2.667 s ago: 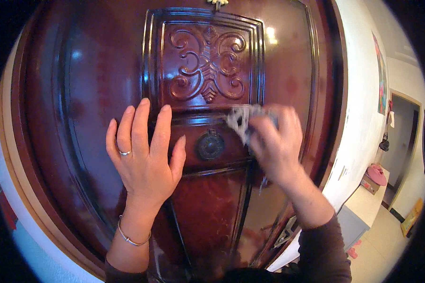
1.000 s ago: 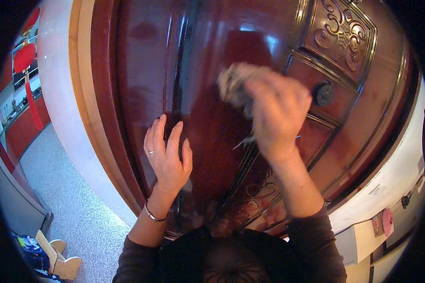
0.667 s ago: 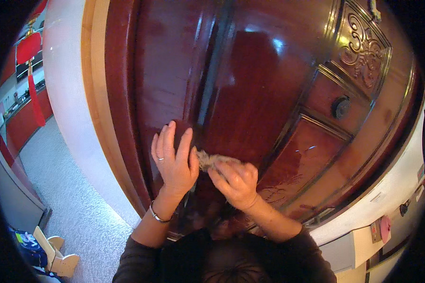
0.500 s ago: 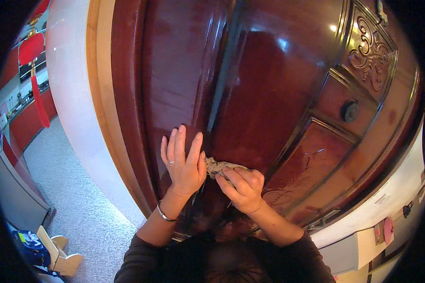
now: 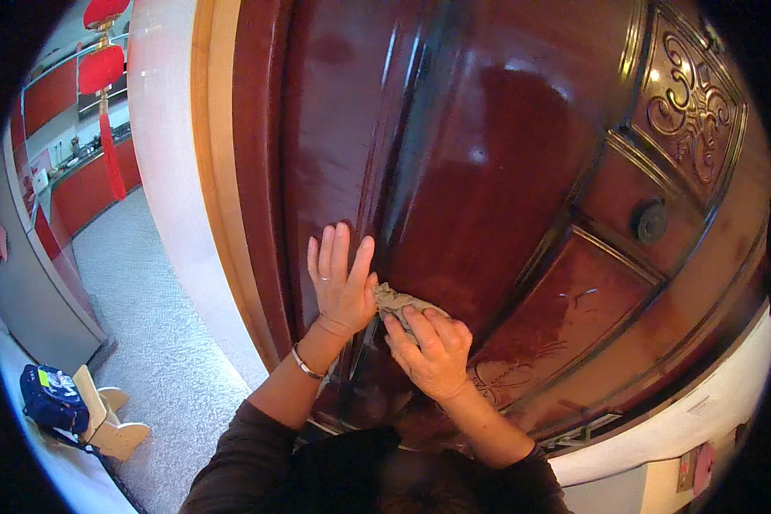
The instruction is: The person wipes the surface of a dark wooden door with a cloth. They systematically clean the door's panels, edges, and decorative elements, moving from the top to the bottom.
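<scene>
Round dark knob (image 5: 649, 221) on a glossy red-brown door (image 5: 514, 146). Below and left of the knob, a crumpled tan cloth (image 5: 396, 300), the person's right hand (image 5: 430, 349) with fingers clamped on it. Farther left of the knob, left hand (image 5: 343, 278), fingers straight, slightly apart.

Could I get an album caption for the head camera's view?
Right hand holding a crumpled brownish cloth against a glossy dark-red door, the left hand open close beside it.

Smooth glossy door (image 5: 505, 180), rough matt cloth (image 5: 392, 298), seemingly metal bracelet (image 5: 306, 362)
</scene>
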The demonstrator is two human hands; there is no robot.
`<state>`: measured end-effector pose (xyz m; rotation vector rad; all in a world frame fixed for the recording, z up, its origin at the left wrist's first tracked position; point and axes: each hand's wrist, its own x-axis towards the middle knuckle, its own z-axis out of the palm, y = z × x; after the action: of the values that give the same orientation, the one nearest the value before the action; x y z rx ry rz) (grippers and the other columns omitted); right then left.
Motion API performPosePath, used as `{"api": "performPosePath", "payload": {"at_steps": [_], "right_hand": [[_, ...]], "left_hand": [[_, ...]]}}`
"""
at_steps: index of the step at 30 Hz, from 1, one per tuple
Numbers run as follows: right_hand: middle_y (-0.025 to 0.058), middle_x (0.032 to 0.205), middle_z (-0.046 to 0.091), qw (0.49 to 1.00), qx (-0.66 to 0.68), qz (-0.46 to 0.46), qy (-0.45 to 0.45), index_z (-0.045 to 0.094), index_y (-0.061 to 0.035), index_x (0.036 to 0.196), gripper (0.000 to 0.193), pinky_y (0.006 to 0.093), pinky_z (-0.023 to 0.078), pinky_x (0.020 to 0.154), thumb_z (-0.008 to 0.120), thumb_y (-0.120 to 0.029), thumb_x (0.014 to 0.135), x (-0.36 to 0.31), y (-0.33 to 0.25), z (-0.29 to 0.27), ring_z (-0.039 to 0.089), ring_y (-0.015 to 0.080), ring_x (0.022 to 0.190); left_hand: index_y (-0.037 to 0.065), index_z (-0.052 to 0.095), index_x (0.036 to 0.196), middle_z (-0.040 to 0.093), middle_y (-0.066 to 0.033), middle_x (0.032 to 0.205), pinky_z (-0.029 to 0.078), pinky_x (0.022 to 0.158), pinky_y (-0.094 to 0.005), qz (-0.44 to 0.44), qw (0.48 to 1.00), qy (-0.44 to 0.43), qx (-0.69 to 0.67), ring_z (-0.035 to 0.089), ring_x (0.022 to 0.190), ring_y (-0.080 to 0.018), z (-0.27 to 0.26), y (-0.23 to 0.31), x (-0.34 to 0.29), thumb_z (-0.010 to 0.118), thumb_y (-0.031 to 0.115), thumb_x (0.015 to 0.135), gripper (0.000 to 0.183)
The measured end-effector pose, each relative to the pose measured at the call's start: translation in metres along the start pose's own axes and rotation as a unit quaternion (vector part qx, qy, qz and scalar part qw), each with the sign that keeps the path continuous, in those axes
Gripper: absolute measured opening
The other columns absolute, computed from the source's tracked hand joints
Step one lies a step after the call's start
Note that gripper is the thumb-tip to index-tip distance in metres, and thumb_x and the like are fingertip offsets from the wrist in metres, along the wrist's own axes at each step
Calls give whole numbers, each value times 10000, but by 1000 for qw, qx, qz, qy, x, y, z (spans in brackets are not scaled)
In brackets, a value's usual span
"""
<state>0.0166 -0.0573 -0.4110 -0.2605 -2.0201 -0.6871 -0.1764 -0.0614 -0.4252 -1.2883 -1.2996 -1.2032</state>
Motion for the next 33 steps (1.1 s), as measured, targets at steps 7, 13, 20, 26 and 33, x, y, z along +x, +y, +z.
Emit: {"api": "performPosePath", "payload": {"at_steps": [7, 13, 20, 26, 33], "right_hand": [[-23, 1189, 604, 992, 86, 5, -95, 647, -247, 1218, 399, 310, 427, 816, 555, -201, 832, -35, -18, 12, 545, 169, 1046], [-44, 1126, 627, 994, 56, -32, -91, 654, -245, 1188, 372, 304, 427, 786, 554, -203, 832, -54, -31, 25, 567, 126, 1011], [13, 1143, 630, 1000, -5, -19, -21, 672, -155, 1135, 368, 335, 430, 735, 595, -202, 779, 42, -12, 12, 587, 175, 962], [11, 1048, 634, 959, -145, -6, 244, 674, -157, 1037, 272, 380, 425, 786, 587, -160, 780, 222, 51, -2, 585, 233, 935], [32, 1080, 631, 981, -98, -5, 165, 661, -136, 1076, 326, 388, 412, 760, 625, -162, 752, 155, 8, 31, 584, 227, 933]], "left_hand": [[64, 458, 1420, 329, -249, 1509, 194, 1136, -599, 7, 1000, 7, -1, 293, 1404, -424, -2, -3, 1, 538, 156, 874, 560], [71, 479, 1410, 325, -233, 1517, 181, 1140, -583, 12, 999, -7, -31, 283, 1410, -404, -4, -4, 0, 548, 184, 898, 529], [9, 458, 1400, 421, -232, 1462, 260, 1121, -527, -6, 974, -55, -218, 383, 1355, -396, -38, -16, 13, 549, 160, 910, 521], [-76, 328, 1412, 478, -231, 1389, 394, 1031, -422, -58, 967, -48, -242, 474, 1208, -345, -71, -52, 23, 429, 97, 969, 486], [-40, 373, 1391, 451, -244, 1399, 447, 944, -396, -47, 971, -35, -230, 470, 1183, -325, -74, -70, 25, 474, 71, 957, 459]]}}
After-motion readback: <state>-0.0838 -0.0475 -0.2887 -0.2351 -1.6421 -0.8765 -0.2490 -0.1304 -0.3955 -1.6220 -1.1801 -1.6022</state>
